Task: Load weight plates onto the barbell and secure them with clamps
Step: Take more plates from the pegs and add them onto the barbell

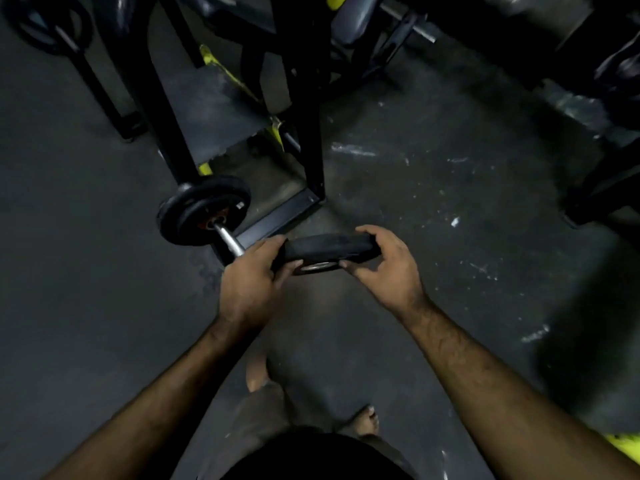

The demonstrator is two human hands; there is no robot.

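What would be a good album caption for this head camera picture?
Both hands, left and right, grip a black weight plate beside the barbell's bare end.

hands: 2 (left [250, 278], right [384, 268]) | plates in hand: 1 [329, 249] | barbells on floor: 1 [227, 237] | plates on that bar: at least 1 [204, 211], stack count unclear | bare feet: 2 [365, 419]
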